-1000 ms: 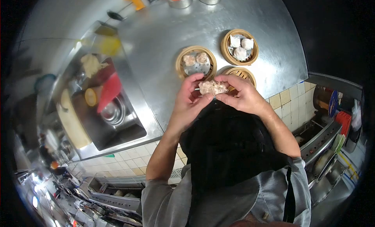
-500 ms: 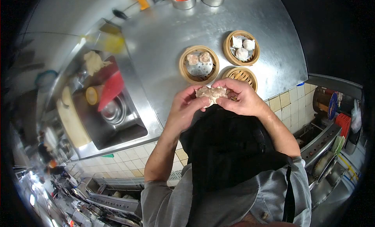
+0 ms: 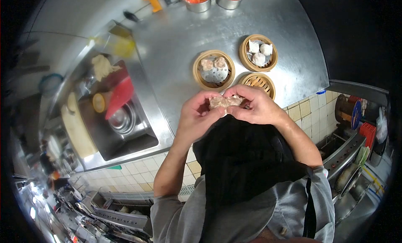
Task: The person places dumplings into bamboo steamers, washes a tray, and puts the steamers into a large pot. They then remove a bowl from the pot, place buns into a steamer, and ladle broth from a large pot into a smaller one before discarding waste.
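Observation:
A joined clump of pale pinkish siu mai [image 3: 225, 101] is pinched between my two hands, close in front of the black apron. My left hand [image 3: 200, 116] grips its left side, thumb in front and fingers behind. On the other side my right hand [image 3: 257, 107] holds it the same way, and both thumb tips nearly meet at its lower edge. Just beyond the hands, a bamboo steamer [image 3: 195, 71] contains two similar siu mai [image 3: 213, 63] on a perforated metal plate. Another bamboo steamer [image 3: 273, 87], with slats showing, is partly behind my right hand.
A third steamer [image 3: 242, 54] holds three white dumplings [image 3: 259, 52]. Two metal containers [image 3: 197, 7] with orange-red contents stand at the counter's far edge. To the left is a sink [image 3: 138, 144] with a red board [image 3: 121, 94] and a metal bowl [image 3: 121, 120].
My thumbs have come closer together under the siu mai, and the clump is tilted differently, showing less of its pale lower side. The steamers stay in place.

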The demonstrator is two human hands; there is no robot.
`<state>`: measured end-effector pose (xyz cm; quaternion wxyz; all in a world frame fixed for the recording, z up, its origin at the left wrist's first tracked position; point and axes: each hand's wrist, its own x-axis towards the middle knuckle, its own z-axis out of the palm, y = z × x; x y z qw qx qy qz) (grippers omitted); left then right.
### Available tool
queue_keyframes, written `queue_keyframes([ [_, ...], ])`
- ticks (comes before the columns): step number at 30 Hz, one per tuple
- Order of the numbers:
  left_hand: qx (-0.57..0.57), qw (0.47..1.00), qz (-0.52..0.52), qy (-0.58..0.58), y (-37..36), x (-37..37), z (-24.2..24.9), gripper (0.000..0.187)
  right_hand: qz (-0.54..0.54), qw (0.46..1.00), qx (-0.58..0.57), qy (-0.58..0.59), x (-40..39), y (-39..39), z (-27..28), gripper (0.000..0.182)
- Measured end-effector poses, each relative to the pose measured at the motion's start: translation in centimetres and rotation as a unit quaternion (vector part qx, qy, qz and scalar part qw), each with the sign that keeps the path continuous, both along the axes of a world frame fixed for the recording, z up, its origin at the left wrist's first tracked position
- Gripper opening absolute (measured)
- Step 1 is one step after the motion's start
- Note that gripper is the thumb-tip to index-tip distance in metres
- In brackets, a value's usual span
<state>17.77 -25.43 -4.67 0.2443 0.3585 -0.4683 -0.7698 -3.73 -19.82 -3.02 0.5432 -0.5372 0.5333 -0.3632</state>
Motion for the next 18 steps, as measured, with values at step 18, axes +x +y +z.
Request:
queue_keyframes([
  [18,0.194,0.96,0.013,0.203,0.3,0.4,-1.9,0.034,0.007,0.989,0.059,-0.134,-0.8,0.0,-0.8,0.024],
])
